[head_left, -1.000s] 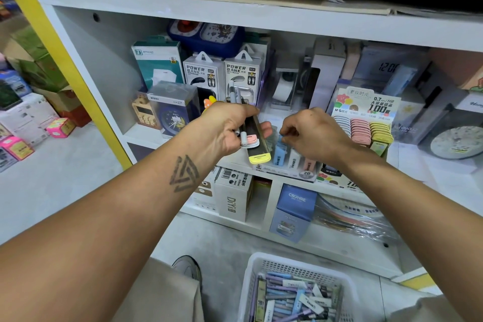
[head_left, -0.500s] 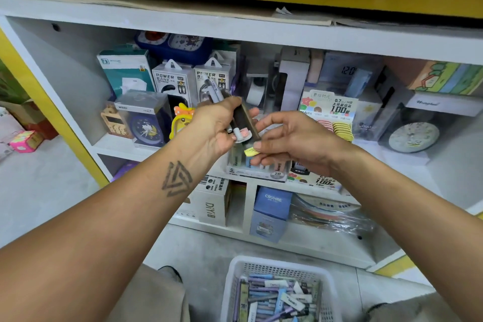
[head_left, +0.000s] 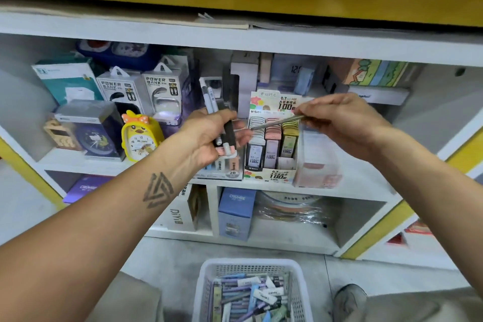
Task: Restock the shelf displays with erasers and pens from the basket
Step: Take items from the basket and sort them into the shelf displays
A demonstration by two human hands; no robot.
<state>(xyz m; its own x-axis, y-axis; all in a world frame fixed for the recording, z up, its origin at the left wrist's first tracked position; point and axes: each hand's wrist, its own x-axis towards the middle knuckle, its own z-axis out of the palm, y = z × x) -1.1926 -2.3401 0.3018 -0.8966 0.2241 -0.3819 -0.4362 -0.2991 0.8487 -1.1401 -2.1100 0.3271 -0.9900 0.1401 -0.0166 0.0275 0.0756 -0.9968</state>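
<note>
- Left hand [head_left: 209, 136] — clenched round a bundle of pens [head_left: 218, 117], kept upright before the shelf [head_left: 366, 185], presumably as ready stock.
- Right hand [head_left: 342, 123] — pinching a single pen [head_left: 277, 123], slim, greyish, lying level over the lead-refill display [head_left: 274, 136]; likely singled out for slotting.
- Basket [head_left: 206, 285] — white mesh, on the floor below; holds mixed pens and erasers, pastel purples and blues.

Hidden behind the left hand [head_left: 209, 138]: middle lengths of the bundled pens [head_left: 210, 98] and most of the near 2B display box [head_left: 231, 171]. Basket [head_left: 206, 285] cut off by the near edge. Lettering on its contents too small to read. Far-right shelf goods blurred.
</note>
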